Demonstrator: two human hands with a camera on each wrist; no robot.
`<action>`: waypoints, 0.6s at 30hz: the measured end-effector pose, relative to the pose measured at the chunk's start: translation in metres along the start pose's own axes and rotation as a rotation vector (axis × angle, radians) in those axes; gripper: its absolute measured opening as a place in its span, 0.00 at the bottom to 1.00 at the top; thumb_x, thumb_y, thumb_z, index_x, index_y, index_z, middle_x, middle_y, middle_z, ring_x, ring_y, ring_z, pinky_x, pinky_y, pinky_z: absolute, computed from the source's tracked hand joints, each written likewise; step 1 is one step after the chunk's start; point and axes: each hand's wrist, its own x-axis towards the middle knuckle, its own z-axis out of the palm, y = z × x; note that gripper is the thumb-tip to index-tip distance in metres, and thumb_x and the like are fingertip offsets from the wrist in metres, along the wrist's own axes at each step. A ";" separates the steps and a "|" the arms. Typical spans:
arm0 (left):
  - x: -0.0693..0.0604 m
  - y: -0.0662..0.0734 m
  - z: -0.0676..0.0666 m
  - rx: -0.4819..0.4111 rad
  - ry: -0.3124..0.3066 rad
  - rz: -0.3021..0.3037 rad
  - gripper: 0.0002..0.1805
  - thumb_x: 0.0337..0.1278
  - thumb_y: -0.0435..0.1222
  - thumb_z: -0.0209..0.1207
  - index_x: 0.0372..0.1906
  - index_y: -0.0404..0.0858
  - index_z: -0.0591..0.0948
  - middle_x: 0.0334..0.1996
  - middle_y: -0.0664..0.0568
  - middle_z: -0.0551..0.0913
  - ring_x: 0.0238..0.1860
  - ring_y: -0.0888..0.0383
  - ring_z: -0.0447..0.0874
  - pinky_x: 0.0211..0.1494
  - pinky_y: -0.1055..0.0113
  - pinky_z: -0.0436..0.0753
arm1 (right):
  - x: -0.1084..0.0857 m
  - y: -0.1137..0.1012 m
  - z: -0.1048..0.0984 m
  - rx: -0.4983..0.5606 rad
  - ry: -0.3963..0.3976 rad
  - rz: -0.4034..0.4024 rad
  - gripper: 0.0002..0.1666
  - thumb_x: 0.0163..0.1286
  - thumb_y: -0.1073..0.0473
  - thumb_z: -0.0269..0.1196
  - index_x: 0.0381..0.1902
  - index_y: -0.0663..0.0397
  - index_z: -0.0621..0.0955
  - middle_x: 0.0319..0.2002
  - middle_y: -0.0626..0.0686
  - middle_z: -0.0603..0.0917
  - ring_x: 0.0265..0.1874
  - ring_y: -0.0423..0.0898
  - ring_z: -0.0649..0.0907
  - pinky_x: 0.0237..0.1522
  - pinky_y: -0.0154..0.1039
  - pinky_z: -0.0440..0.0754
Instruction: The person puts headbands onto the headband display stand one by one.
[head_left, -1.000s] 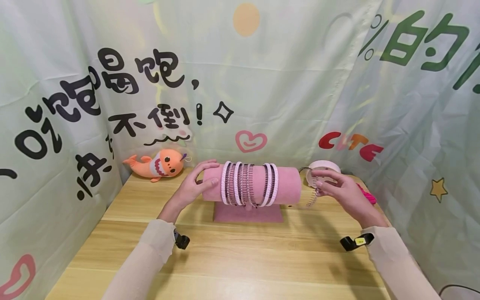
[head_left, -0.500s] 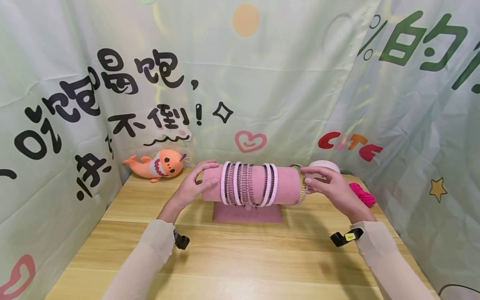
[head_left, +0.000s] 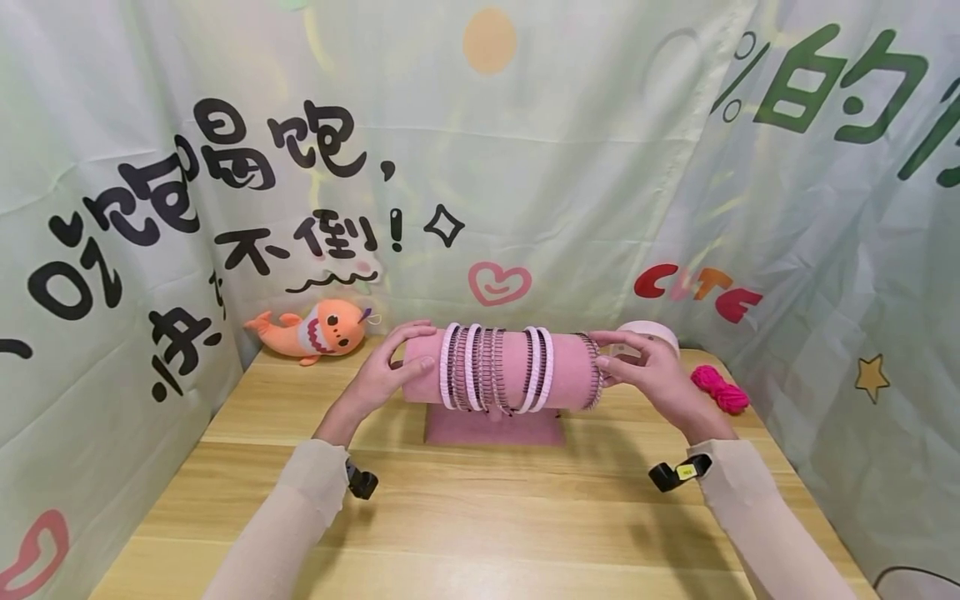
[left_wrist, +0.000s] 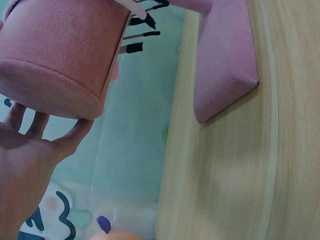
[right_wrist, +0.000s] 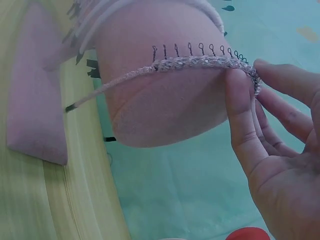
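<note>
A pink plush roll (head_left: 570,375) lies sideways on its pink base (head_left: 495,429), with several white and dark toothed headbands (head_left: 471,367) around it. My left hand (head_left: 382,371) grips the roll's left end; the left wrist view has its fingers against that end. At the right end, my right hand (head_left: 652,379) pinches a beaded headband (right_wrist: 200,62) between thumb and fingers. In the right wrist view this headband curves over the roll's end, its dark looped teeth pointing toward the other bands. One dark-tipped arm of it (right_wrist: 95,93) sticks out toward the base.
An orange shark plush (head_left: 337,325) lies at the table's back left. Behind my right hand stands a round white object (head_left: 666,333), partly hidden. A bright pink yarn bundle (head_left: 720,389) lies at the right. Printed cloth (head_left: 585,183) surrounds the wooden table (head_left: 450,517).
My right hand has moved left, bringing the beaded headband from beside the roll onto its right end. The pink yarn bundle has come into fuller view. My left hand stays put.
</note>
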 end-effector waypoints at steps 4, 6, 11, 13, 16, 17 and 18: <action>0.000 0.001 0.000 -0.005 -0.002 -0.002 0.27 0.74 0.32 0.66 0.73 0.39 0.77 0.83 0.43 0.65 0.83 0.40 0.62 0.79 0.34 0.73 | 0.001 0.001 0.002 -0.043 0.016 -0.007 0.30 0.79 0.54 0.70 0.73 0.56 0.79 0.53 0.57 0.86 0.43 0.46 0.92 0.50 0.42 0.93; -0.001 0.001 0.000 -0.003 -0.002 -0.002 0.27 0.74 0.32 0.66 0.73 0.39 0.77 0.83 0.42 0.65 0.84 0.40 0.62 0.79 0.33 0.72 | 0.000 0.003 0.002 -0.064 0.017 -0.017 0.29 0.80 0.53 0.69 0.74 0.54 0.79 0.53 0.60 0.87 0.43 0.46 0.92 0.51 0.40 0.93; -0.001 0.001 -0.001 0.014 0.003 -0.006 0.27 0.73 0.33 0.67 0.73 0.40 0.78 0.83 0.43 0.66 0.84 0.41 0.62 0.80 0.34 0.71 | -0.004 0.008 0.001 -0.095 -0.007 -0.034 0.30 0.83 0.52 0.65 0.78 0.48 0.75 0.69 0.58 0.81 0.60 0.39 0.86 0.59 0.31 0.87; -0.001 0.001 -0.001 0.014 0.002 -0.008 0.27 0.73 0.33 0.67 0.73 0.40 0.78 0.83 0.45 0.66 0.84 0.41 0.62 0.80 0.34 0.72 | -0.006 0.010 -0.001 -0.102 -0.015 -0.040 0.31 0.84 0.52 0.64 0.80 0.47 0.73 0.75 0.56 0.76 0.66 0.36 0.81 0.61 0.28 0.84; -0.001 0.001 0.000 0.008 0.000 -0.004 0.27 0.73 0.33 0.67 0.73 0.40 0.78 0.83 0.44 0.66 0.84 0.41 0.62 0.79 0.34 0.72 | -0.007 0.013 -0.002 -0.109 -0.025 -0.054 0.32 0.85 0.53 0.63 0.82 0.45 0.71 0.79 0.55 0.72 0.70 0.35 0.77 0.63 0.25 0.81; -0.001 0.001 0.000 0.008 0.001 -0.003 0.27 0.73 0.33 0.67 0.73 0.40 0.78 0.83 0.44 0.66 0.84 0.41 0.62 0.80 0.34 0.72 | -0.007 0.014 -0.002 -0.112 -0.030 -0.062 0.32 0.85 0.53 0.63 0.82 0.44 0.71 0.81 0.55 0.71 0.71 0.35 0.76 0.64 0.25 0.80; -0.001 0.000 0.000 0.010 0.002 -0.002 0.27 0.73 0.33 0.67 0.73 0.40 0.78 0.83 0.44 0.66 0.84 0.41 0.62 0.80 0.34 0.71 | -0.007 0.014 -0.003 -0.116 -0.035 -0.070 0.32 0.85 0.54 0.62 0.82 0.44 0.71 0.82 0.54 0.70 0.73 0.35 0.75 0.65 0.24 0.79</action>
